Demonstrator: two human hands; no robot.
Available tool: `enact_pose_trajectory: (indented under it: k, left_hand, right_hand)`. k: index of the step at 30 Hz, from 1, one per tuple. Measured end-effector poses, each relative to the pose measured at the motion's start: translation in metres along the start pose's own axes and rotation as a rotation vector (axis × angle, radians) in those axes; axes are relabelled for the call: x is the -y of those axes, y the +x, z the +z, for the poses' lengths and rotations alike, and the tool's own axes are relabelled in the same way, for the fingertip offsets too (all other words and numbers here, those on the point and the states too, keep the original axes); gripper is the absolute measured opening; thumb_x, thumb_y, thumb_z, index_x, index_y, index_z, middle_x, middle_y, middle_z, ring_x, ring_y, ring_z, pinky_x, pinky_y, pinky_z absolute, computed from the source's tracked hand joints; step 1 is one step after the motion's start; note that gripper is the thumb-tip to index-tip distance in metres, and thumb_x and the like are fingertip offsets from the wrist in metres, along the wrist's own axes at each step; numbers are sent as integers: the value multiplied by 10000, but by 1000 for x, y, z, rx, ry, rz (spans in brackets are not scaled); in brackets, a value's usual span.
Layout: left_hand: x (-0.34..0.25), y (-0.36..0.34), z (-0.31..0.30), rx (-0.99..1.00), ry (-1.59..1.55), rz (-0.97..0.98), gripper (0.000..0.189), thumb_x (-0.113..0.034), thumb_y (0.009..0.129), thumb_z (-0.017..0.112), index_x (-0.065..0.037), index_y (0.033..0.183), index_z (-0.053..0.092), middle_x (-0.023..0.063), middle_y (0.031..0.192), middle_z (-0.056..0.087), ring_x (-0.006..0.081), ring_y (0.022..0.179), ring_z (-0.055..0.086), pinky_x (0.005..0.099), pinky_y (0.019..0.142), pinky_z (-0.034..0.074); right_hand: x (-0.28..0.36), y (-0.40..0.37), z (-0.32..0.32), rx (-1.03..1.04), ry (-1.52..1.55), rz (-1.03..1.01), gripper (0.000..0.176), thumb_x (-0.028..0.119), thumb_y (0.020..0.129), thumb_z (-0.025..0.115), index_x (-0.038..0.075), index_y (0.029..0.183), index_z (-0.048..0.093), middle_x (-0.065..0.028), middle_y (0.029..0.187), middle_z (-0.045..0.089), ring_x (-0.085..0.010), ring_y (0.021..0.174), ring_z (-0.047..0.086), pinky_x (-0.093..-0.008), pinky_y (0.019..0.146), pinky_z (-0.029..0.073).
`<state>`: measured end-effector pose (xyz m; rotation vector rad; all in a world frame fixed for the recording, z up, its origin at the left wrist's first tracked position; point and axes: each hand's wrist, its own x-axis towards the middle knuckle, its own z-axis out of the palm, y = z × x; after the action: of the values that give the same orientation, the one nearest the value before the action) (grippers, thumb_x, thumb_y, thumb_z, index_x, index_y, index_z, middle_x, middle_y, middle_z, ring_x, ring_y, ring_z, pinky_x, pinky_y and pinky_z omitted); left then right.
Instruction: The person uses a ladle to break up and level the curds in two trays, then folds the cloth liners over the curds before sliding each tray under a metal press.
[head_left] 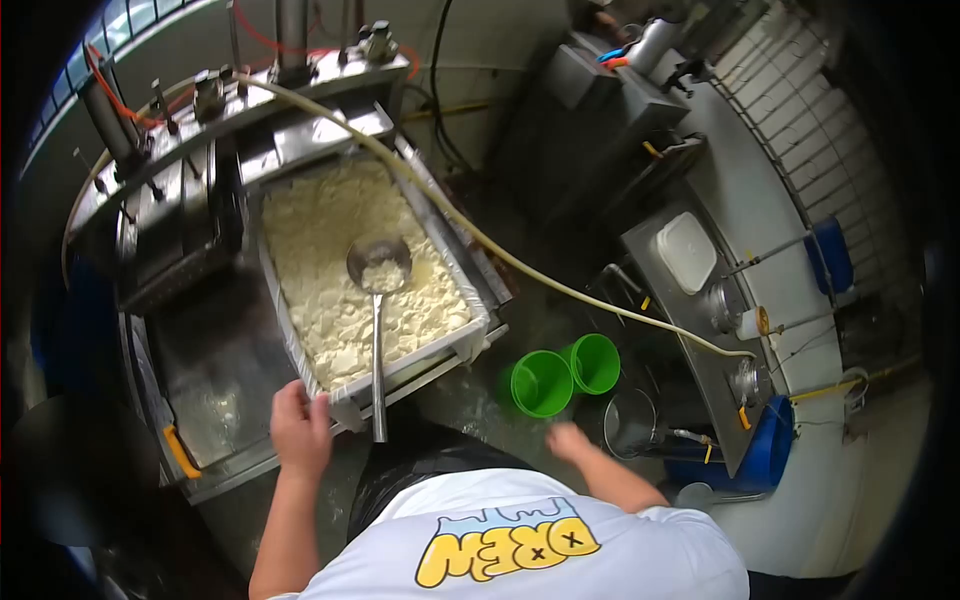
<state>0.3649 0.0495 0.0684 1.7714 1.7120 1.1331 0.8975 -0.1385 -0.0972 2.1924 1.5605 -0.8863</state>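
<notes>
A rectangular tray (pixel 283 310) lined with whitish cloth (pixel 470 338) holds pale, crumbly curd (pixel 335 235). On the curd rests the bowl of a long-handled metal ladle (pixel 378 340); its handle sticks out over the front rim towards me. My left hand (pixel 301 428) is at the tray's near left corner, fingers curled; whether they grip the cloth or rim is hidden. Away from the tray, my right hand (pixel 570 442) hangs low with its fingers curled in and nothing visible in them. Just beyond it stand two green buckets (pixel 543 384) (pixel 596 364).
A metal press frame (pixel 290 75) with cylinders rises behind the tray. A pale hose (pixel 480 238) crosses to the right-hand counter (pixel 650 255), which bears a white container (pixel 685 252). A blue barrel (pixel 772 450) and a clear bucket (pixel 631 422) stand at right.
</notes>
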Motion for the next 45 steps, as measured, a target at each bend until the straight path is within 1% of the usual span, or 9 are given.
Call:
enact_pose_trajectory:
  k: [9, 13, 19, 21, 23, 33, 39, 41, 45]
  left_hand:
    - [-80, 10, 43, 553, 286, -80, 667, -403, 842, 861, 16, 1255, 548, 257, 1085, 654, 462, 961, 660, 508, 821, 545]
    - [-64, 0, 55, 571, 320, -167, 548, -291, 877, 835, 7, 1224, 534, 230, 1013, 666, 439, 912, 678, 494, 807, 555]
    - [-61, 18, 42, 621, -351, -815, 463, -199, 909, 744, 3, 1258, 515, 238, 908, 663, 408, 850, 679, 482, 749, 543]
    - [-71, 8, 43, 551, -341, -803, 412, -158, 929, 709, -9, 1261, 517, 235, 895, 661, 459, 799, 653, 523, 736, 536]
    - [-72, -8, 52, 163, 291, 2, 352, -99, 945, 662, -19, 1255, 514, 230, 856, 649, 513, 761, 630, 555, 707, 531]
    - [-112, 10, 52, 29, 368, -191, 290, -147, 985, 662, -20, 1229, 568, 267, 952, 699, 512, 860, 657, 548, 735, 526]
    - [-86, 52, 73, -90, 115, -470, 306, -254, 1012, 669, 33, 1115, 645, 108, 798, 657, 229, 701, 588, 366, 666, 477]
    - [-88, 50, 79, -98, 60, -562, 313, -266, 1021, 661, 35, 1108, 656, 56, 765, 624, 153, 691, 536, 333, 652, 455]
    - [-113, 35, 82, -32, 45, -576, 288, -258, 1035, 645, 24, 1088, 674, 6, 740, 562, 100, 693, 484, 311, 640, 430]
  right_hand:
    - [-118, 32, 19, -380, 399, 162, 217, 219, 967, 645, 25, 895, 709, -128, 725, 712, -228, 637, 699, -391, 592, 551]
    - [21, 119, -133, -500, 1104, -64, 159, 150, 1035, 623, 21, 1094, 695, -30, 888, 698, -97, 696, 649, -238, 572, 478]
    - [195, 135, -231, -490, 960, -559, 334, 203, 991, 697, -16, 1243, 698, -99, 1064, 749, -147, 911, 710, -299, 821, 570]
    - [215, 128, -235, -623, 845, -654, 338, 193, 981, 697, -21, 1243, 686, -139, 1130, 721, -189, 931, 707, -319, 837, 571]
    - [220, 129, -234, -613, 843, -663, 341, 191, 976, 694, -21, 1243, 681, -151, 1153, 706, -212, 920, 704, -332, 836, 571]
    - [170, 168, -217, -432, 762, -677, 381, 258, 980, 681, -11, 1248, 673, -180, 1162, 695, -263, 894, 688, -375, 841, 562]
    - [205, 206, -196, 391, 1457, -478, 547, 409, 1118, 512, 24, 1508, 503, -97, 1391, 617, -181, 1243, 587, -337, 1038, 477]
    - [221, 200, -176, -92, 1260, -639, 527, 393, 1123, 507, -1, 1472, 522, -67, 1235, 659, -137, 1100, 613, -297, 951, 494]
    - [213, 198, -187, -96, 1198, -652, 481, 381, 1123, 512, -7, 1403, 560, -35, 1126, 654, -90, 946, 608, -254, 812, 508]
